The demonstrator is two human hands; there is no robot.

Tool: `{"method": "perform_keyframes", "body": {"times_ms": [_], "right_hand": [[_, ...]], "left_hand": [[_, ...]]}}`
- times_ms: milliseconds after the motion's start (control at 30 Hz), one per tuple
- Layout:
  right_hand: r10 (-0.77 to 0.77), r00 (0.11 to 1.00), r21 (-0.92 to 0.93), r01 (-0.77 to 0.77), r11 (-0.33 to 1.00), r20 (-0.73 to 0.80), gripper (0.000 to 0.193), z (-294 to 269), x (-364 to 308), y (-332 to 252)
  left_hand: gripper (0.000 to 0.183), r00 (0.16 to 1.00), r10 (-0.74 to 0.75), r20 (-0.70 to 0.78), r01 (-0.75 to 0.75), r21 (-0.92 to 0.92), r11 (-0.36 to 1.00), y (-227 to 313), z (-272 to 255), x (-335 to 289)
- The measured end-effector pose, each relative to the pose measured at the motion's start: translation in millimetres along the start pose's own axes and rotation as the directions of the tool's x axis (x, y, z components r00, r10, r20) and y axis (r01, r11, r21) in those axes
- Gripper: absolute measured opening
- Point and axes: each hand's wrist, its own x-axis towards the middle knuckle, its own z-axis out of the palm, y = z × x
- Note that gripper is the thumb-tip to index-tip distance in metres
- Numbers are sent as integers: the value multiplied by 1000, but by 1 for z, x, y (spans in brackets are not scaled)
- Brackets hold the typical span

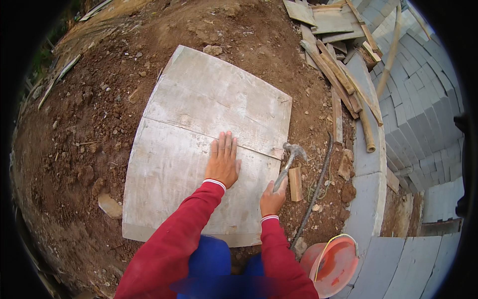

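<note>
On bare red-brown earth point(74, 149), centre of view: one pale wooden board panel point(199, 99), made of two wide planks butted along a seam, lying flat.

Left hand point(222, 162): palm down, fingers straight and together, pressed flat on the nearer plank just below the seam; grip open, holding nothing. Red sleeve runs back to the lower edge.

Right hand point(272, 199): grip closed around the handle of a claw hammer point(289, 162), just off the panel's right edge. Handle slants up and away; the metal head sits level with the seam's right end, whether touching the wood cannot be told.

Small wooden block point(296, 184): on the soil just right of the hammer handle.

Edges and room: panel's near edge lies close to the blue-clad knees; open soil to the left and beyond. To the right, a dark bent rod point(318, 184), then a grey block wall point(368, 199). Scrap timber pile point(338, 70) at upper right; orange bucket point(334, 263) near the right elbow.
</note>
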Motion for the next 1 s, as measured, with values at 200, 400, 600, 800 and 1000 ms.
{"method": "perform_keyframes", "body": {"times_ms": [200, 400, 600, 800, 1000], "right_hand": [[-142, 956, 38, 157, 987, -258, 61, -6, -5, 5], [-246, 966, 46, 243, 969, 76, 55, 4, 7, -7], [-177, 983, 56, 179, 982, -52, 58, 11, -5, 12], [192, 973, 307, -223, 925, 130, 46, 2, 44, 1], [-94, 958, 553, 236, 799, -271, 40, 15, 168, -52]], "left_hand": [[72, 1000, -3, 0, 3, -19, 1000, 0, 2, 0], [72, 999, 17, -50, -15, 38, 999, 0, 3, -2], [72, 1000, 12, -29, -13, -41, 999, -2, 3, -1], [72, 1000, 22, -20, -23, -35, 999, -1, 1, -2], [72, 1000, 20, -20, -20, 6, 1000, -1, -1, -2]]}}
